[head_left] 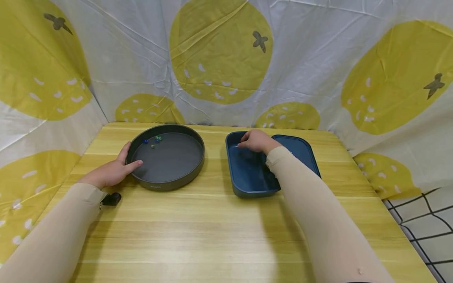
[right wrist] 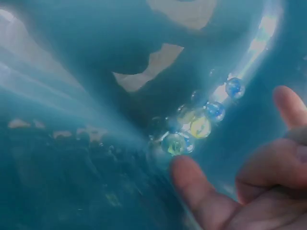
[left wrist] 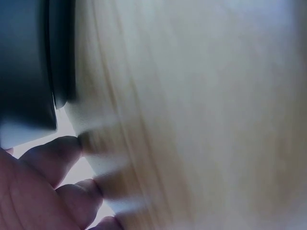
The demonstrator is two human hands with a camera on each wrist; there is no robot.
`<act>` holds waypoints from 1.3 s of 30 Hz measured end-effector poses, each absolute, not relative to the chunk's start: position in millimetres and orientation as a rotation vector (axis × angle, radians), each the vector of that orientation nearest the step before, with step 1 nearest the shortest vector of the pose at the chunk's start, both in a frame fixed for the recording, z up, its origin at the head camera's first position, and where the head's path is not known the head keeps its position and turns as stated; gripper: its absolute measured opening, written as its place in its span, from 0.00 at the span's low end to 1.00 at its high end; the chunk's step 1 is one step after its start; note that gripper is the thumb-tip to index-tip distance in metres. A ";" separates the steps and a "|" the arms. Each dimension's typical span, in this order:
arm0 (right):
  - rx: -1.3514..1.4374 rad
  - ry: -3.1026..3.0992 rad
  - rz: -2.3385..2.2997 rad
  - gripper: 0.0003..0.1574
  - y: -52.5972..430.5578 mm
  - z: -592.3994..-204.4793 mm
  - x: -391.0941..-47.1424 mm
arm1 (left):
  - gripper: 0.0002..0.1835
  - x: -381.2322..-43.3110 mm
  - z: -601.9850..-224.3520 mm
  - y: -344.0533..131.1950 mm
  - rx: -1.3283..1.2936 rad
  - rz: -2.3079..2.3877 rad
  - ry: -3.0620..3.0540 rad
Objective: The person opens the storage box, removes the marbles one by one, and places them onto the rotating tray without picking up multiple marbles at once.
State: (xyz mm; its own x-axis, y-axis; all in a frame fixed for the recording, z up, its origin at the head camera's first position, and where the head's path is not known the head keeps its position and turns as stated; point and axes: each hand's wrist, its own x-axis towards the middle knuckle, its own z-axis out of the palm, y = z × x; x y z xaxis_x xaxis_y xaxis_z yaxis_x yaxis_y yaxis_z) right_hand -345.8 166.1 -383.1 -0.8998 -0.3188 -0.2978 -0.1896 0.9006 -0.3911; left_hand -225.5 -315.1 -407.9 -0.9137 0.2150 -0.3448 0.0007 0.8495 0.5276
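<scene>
My left hand (head_left: 113, 171) grips the left side of a round dark grey pan (head_left: 170, 182), its thumb over the rim and the other fingers outside. In the left wrist view, fingertips (left wrist: 69, 143) meet the wooden surface beside the pan. Several small glass marbles (head_left: 158, 138) lie toward the pan's back left. My right hand (head_left: 256, 140) reaches into a deep blue rectangular container (head_left: 245, 173). Inside it, the right wrist view shows several clear marbles (right wrist: 200, 127) with coloured swirls, lined along the bottom edge. One fingertip is against or very near a greenish marble; the other fingers are spread apart.
A flat blue tray or lid (head_left: 301, 151) lies just right of the container, partly behind my right sleeve. The wooden table (head_left: 198, 232) ends at a fabric curtain (head_left: 219, 106) with yellow fruit prints. A black wire grid (head_left: 421, 232) stands beyond the right edge.
</scene>
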 end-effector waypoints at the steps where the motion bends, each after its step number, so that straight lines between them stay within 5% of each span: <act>1: -0.369 2.708 -0.499 0.27 166.2 -382.9 -345.8 | 0.56 -225.7 -407.5 -315.4 0.160 0.750 2.631; 39: -0.467 2.614 -0.553 0.24 171.9 -390.1 -342.9 | 0.57 -226.1 -407.6 -315.5 0.157 0.764 2.624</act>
State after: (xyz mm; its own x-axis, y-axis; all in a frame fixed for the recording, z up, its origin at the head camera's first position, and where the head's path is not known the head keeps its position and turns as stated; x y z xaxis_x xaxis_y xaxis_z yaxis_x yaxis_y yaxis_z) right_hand -342.9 171.9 -390.1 -0.8526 -0.4015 -0.3345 -0.2317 0.8642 -0.4466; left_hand -226.1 -315.5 -407.6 -0.9130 0.2156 -0.3464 -0.0041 0.8441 0.5362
